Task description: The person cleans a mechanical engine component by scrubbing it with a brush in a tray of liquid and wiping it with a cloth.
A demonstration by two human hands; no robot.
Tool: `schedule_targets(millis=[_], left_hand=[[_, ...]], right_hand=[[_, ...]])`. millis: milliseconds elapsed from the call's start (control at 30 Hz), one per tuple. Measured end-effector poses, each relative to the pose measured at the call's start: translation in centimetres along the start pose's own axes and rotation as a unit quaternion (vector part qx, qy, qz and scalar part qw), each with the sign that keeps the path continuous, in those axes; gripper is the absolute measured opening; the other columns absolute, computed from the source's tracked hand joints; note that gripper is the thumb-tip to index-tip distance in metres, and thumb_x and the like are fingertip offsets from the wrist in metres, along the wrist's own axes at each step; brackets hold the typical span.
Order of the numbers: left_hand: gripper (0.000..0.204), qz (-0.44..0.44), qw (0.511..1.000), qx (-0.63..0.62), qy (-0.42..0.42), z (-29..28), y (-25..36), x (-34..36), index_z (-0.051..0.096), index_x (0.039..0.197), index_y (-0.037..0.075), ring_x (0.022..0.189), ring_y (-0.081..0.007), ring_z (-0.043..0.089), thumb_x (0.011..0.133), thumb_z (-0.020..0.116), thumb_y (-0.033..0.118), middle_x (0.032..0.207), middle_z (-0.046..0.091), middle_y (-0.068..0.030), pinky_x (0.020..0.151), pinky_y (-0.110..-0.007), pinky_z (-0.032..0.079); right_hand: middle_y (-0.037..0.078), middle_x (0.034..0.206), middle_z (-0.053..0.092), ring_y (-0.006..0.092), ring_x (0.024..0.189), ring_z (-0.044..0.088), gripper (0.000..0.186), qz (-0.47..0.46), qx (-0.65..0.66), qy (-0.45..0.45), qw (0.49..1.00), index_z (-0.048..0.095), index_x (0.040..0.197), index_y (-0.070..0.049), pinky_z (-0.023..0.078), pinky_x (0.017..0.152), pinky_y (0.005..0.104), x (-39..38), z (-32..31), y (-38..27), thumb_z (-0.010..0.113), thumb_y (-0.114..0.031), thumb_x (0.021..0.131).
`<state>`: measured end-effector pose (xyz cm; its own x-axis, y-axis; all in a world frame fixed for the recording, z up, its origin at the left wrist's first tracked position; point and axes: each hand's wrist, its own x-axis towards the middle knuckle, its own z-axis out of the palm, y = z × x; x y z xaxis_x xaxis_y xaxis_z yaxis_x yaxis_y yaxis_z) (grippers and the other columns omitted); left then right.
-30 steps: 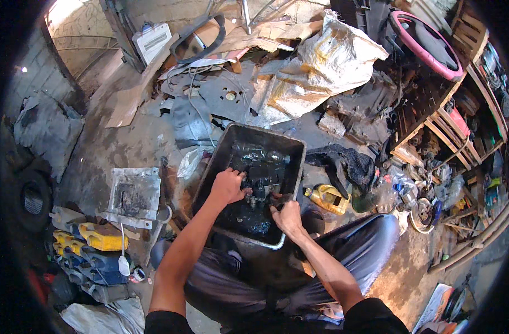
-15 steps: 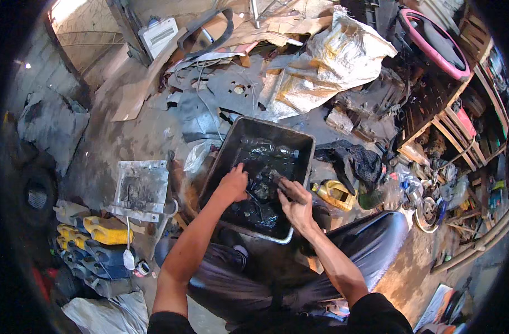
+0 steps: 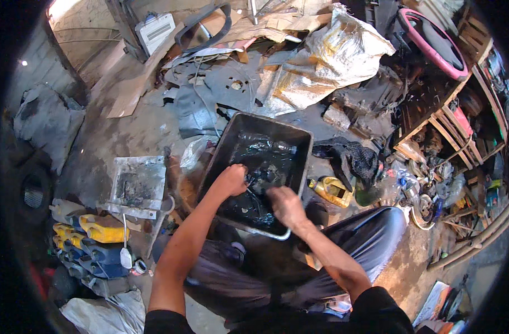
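I see a dusty concrete floor (image 3: 126, 133) crowded with scrap; wooden shelves (image 3: 455, 128) along the right, a crumpled sack (image 3: 327, 61) near the back, stacked jerrycans (image 3: 90, 245) at left, daylight entering top left

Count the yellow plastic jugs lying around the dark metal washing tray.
2 clearly seen. One yellow plastic jug lies right of the dark metal tray; another yellow jug lies far left, atop blue containers. A partly covered third may sit there too.
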<state>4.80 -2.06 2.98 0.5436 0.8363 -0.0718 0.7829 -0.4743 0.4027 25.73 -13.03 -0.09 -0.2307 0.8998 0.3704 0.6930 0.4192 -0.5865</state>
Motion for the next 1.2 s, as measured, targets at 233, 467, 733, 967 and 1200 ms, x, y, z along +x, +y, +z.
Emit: schedule_targets(millis=[233,467,733,967,1200], left_hand=[[0.026,0.01,1.0,0.002,-0.005,-0.3,0.2,0.1,0.062,0.087,-0.004,0.093,-0.0405,0.061,0.065,0.069,0.009,0.096,0.062,-0.0238,0.086,-0.045,0.051],[0.026,0.009,1.0,-0.002,0.01,0.5,-0.1,0.1,0.061,0.087,-0.004,0.094,-0.0407,0.062,0.064,0.068,0.005,0.101,0.063,-0.024,0.085,-0.046,0.051],[0.032,-0.012,0.997,0.055,-0.054,-0.7,0.9,0.3,0.061,0.095,-0.004,0.101,-0.0367,0.06,0.068,0.07,0.01,0.106,0.062,-0.0221,0.09,-0.042,0.05],[0.033,-0.009,0.997,0.063,-0.045,-0.4,0.8,-0.1,0.06,0.097,-0.003,0.1,-0.0368,0.061,0.069,0.069,0.01,0.106,0.062,-0.0221,0.089,-0.043,0.051],[0.034,0.019,0.997,0.074,-0.025,0.5,0.0,0.2,0.061,0.099,-0.002,0.096,-0.0375,0.062,0.069,0.069,0.01,0.105,0.062,-0.0215,0.085,-0.044,0.052]], right_hand=[[0.016,0.1,0.059,0.0331,0.099,0.057,0.036,-0.001,-0.009,-0.021,1.0,0.06,0.11,0.0,0.05,0.082,0.0414,0.2,-0.1,0.4,0.061,0.001,0.073],[0.018,0.095,0.058,0.0362,0.092,0.059,0.033,-0.023,-0.013,-0.037,0.999,0.061,0.108,0.001,0.051,0.079,0.0431,0.7,0.8,-1.6,0.062,-0.003,0.076],[0.02,0.095,0.058,0.0372,0.096,0.057,0.038,0.0,0.044,0.006,0.999,0.057,0.111,0.003,0.049,0.084,0.0443,1.7,0.9,-2.6,0.062,-0.001,0.074],[0.021,0.093,0.059,0.0394,0.089,0.06,0.028,0.068,0.027,-0.024,0.997,0.062,0.103,0.003,0.051,0.077,0.0452,0.2,1.4,-2.6,0.06,-0.001,0.076],[0.019,0.095,0.059,0.0371,0.089,0.059,0.033,0.027,0.05,0.023,0.998,0.062,0.106,0.001,0.051,0.077,0.0423,0.4,0.9,-1.3,0.064,0.001,0.073]])
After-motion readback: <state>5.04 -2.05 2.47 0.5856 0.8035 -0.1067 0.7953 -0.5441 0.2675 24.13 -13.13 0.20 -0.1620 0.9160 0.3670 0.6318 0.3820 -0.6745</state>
